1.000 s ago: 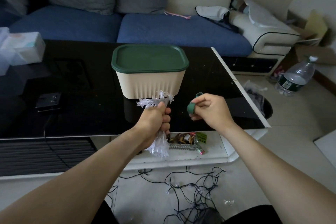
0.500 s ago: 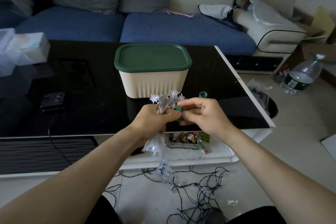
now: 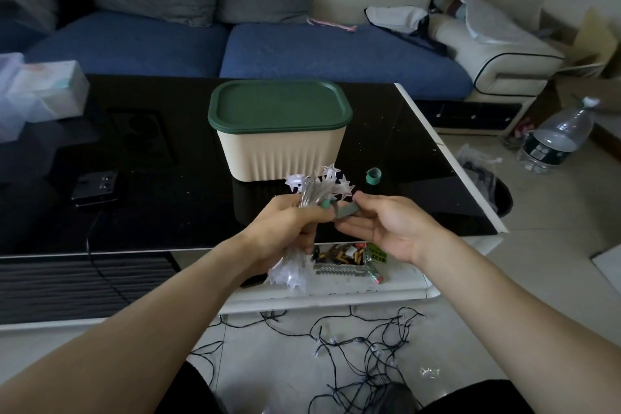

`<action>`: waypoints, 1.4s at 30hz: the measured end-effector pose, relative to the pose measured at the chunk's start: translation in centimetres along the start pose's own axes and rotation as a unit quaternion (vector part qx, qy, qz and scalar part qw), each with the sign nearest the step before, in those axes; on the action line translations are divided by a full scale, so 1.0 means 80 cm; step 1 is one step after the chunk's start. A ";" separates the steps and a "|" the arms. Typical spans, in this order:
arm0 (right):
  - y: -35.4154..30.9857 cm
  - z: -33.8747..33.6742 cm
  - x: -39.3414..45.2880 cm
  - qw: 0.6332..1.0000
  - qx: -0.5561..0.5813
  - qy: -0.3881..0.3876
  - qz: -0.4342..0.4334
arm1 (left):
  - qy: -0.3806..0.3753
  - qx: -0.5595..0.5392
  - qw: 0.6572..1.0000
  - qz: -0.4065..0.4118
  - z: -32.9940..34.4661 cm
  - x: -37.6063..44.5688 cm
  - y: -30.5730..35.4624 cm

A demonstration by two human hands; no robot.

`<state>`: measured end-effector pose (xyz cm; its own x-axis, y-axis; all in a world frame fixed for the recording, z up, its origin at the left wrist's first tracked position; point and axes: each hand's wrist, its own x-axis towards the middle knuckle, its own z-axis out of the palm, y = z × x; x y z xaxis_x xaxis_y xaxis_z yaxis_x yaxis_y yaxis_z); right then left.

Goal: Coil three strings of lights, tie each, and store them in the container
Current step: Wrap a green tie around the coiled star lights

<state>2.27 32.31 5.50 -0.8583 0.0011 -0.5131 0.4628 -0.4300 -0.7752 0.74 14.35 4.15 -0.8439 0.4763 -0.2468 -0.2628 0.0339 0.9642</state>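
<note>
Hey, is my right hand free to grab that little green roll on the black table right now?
Probably not yet. The right hand is pinching a green strap at the bundled star lights gripped by the left hand. The small green roll stands unobstructed just beyond it.

The room was dim, lit by soft daylight that seemed to come from the right, where the pale floor [image 3: 554,245] and the cream armrest [image 3: 497,54] were brightest. The far left lay in deep shade. The glossy black table [image 3: 151,212] swallowed most light and mirrored the container [image 3: 280,151] faintly just in front of it. The tissue packs [image 3: 43,91] at the left edge were smeared and soft. Straight lines bowed toward the edges from the wide lens. Shadows were weak and diffuse.
</note>
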 end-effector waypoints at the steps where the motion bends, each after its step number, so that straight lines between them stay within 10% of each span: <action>1: 0.000 0.003 -0.002 1.000 0.018 0.013 0.001 | -0.010 -0.008 1.000 0.000 0.002 -0.001 -0.001; 10: -0.016 -0.021 0.007 0.967 0.203 0.145 -0.050 | 0.079 -0.065 0.995 -0.017 0.001 0.007 0.000; 15: -0.016 -0.023 -0.007 0.984 -0.083 0.088 -0.131 | 0.087 -0.040 0.995 -0.035 -0.002 0.008 -0.004; 22: 0.002 0.003 -0.024 0.920 -0.356 0.022 -0.165 | 0.067 -0.039 0.996 -0.036 0.010 0.010 0.001; 42: 0.021 0.012 -0.008 0.972 -0.231 -0.021 -0.040 | 0.166 0.161 0.973 -0.017 0.008 0.024 -0.027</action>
<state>3.38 30.73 4.87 -0.8992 -0.0230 -0.4369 0.4365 0.0204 -0.8995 -0.02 15.74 1.67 -0.9562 0.1613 -0.2444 -0.1776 0.3440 0.9220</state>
